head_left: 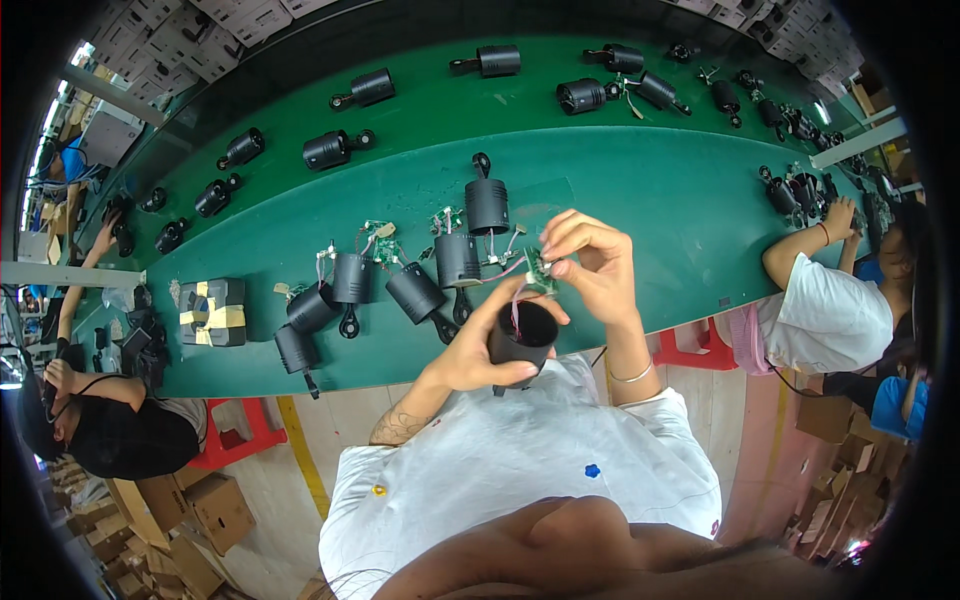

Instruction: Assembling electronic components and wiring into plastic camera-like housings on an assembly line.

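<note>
My left hand (pixel 470 350) is wrapped round a black cylindrical housing (pixel 522 345), its open end tilted up. Pink wires come out of that opening and lead to a small green circuit board (pixel 541 270). The fingers of my right hand (pixel 596 262) pinch this board just above the housing. Beyond my hands, another black housing (pixel 487 205) lies on the green table with a ring-ended tail pointing away. Close by on the left is a housing (pixel 458 260) wired to a board, and beside it one more (pixel 415 292).
More housings (pixel 312 306) with loose boards (pixel 380 242) lie to the left, near a taped black block (pixel 212 312). Several housings rest on the darker green strip (pixel 430 115) along the far side. Co-workers sit at both sides, by red stools (pixel 697 347).
</note>
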Demonstrator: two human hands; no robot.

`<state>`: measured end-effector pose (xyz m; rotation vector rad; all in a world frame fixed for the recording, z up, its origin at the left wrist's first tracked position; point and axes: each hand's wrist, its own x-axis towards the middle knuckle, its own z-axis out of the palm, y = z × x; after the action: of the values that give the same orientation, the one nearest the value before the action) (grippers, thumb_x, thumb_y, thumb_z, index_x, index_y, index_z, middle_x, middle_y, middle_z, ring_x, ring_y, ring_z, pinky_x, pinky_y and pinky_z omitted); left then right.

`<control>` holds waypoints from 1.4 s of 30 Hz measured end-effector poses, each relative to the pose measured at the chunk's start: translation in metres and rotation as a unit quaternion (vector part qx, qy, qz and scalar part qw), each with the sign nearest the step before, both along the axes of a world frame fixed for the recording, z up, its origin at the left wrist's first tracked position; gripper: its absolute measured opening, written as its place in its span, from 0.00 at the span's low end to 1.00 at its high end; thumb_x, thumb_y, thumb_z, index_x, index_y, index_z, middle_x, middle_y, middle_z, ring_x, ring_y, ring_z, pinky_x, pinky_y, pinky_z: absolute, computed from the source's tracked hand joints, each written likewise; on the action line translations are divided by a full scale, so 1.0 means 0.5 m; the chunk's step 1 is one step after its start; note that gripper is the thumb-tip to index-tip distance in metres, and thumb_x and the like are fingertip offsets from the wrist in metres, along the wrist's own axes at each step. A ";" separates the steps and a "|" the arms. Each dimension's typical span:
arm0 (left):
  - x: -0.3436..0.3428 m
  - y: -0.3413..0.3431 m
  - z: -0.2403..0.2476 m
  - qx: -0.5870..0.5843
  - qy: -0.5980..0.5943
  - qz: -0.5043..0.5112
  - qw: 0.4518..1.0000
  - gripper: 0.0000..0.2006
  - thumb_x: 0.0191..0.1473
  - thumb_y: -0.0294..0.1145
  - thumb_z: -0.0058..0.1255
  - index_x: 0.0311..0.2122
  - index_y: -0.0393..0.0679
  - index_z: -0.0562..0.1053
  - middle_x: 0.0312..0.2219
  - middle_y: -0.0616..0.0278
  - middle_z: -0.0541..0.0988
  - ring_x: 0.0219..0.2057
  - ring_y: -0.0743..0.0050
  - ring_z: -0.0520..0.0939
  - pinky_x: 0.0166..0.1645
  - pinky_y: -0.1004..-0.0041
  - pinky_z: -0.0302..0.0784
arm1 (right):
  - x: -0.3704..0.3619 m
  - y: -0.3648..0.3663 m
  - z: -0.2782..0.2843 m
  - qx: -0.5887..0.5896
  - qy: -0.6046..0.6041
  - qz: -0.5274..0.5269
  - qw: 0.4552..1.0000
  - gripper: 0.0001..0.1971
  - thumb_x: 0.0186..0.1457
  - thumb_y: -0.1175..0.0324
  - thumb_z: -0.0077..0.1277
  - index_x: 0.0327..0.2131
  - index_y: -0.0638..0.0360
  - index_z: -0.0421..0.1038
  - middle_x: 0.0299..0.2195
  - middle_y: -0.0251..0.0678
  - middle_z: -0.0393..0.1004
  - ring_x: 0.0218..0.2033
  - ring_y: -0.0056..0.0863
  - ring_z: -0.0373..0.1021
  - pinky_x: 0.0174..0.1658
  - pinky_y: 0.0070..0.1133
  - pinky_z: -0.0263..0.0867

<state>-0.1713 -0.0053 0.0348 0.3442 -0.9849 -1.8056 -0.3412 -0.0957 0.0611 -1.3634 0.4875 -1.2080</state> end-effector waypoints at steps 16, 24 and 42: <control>-0.007 -0.004 -0.009 -0.274 -0.417 0.350 0.793 0.49 0.41 0.32 0.62 0.65 0.35 0.45 0.50 0.44 0.69 0.45 0.53 0.75 0.50 0.61 0.72 | 0.008 0.033 0.062 -0.215 0.157 -0.179 0.947 0.07 0.36 0.79 0.62 0.23 0.58 0.78 0.26 0.30 0.76 0.40 0.32 0.69 0.43 0.25 0.67; 0.010 -0.009 0.000 -0.316 -0.504 0.326 0.735 0.49 0.41 0.39 0.63 0.65 0.35 0.48 0.46 0.46 0.71 0.45 0.54 0.74 0.52 0.64 0.68 | 0.004 0.035 0.059 -0.191 0.061 -0.174 0.964 0.07 0.37 0.80 0.62 0.24 0.60 0.77 0.27 0.33 0.76 0.38 0.32 0.70 0.42 0.25 0.68; -0.003 -0.007 0.010 -0.048 -0.175 0.117 0.976 0.43 0.28 0.43 0.72 0.52 0.38 0.64 0.43 0.56 0.69 0.42 0.66 0.71 0.49 0.65 0.68 | 0.012 0.043 0.070 -0.225 0.052 -0.207 0.951 0.06 0.37 0.80 0.61 0.24 0.60 0.76 0.29 0.35 0.78 0.35 0.31 0.70 0.40 0.24 0.69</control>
<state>-0.1731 -0.0086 0.0397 0.7059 -1.2149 -1.5061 -0.3350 -0.0741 0.0959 -1.7761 0.6193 -1.6676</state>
